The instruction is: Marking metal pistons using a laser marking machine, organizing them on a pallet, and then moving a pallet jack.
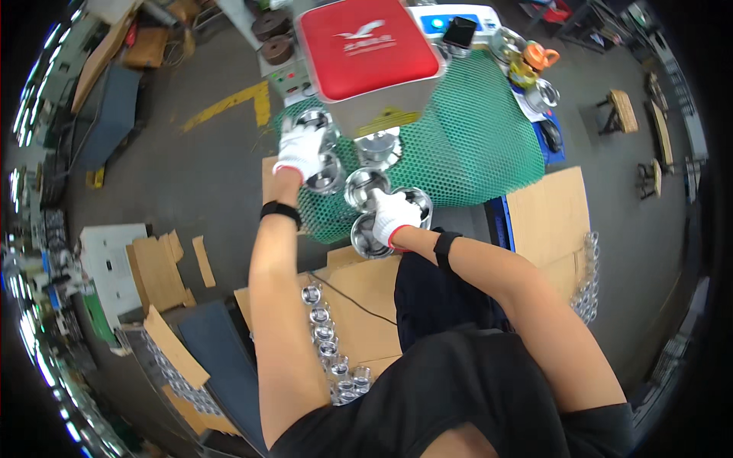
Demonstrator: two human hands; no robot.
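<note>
My left hand (pixel 299 149), in a white knit glove, reaches to the left edge of the green mesh mat. Its slightly blurred fingers are bent over the rim of a shiny metal cup (pixel 316 120); another metal cup (pixel 327 177) sits just below the palm. At the mat's near edge, my gloved right hand (pixel 397 214) is closed on the rim of an open metal cup (pixel 362 188). Two more metal cups, one nearer me (pixel 368 238) and one behind the knuckles (pixel 420 201), touch or nearly touch this hand, which partly covers them.
A red-lidded box (pixel 370 49) stands on the far part of the green mesh mat (pixel 489 130), beside a metal piece (pixel 377 148). Farther right are an orange-topped bottle (pixel 538 56), a steel mug (pixel 542 95) and a black mouse (pixel 550 136). Cardboard (pixel 359 305) with rows of metal cups (pixel 324 333) lies below.
</note>
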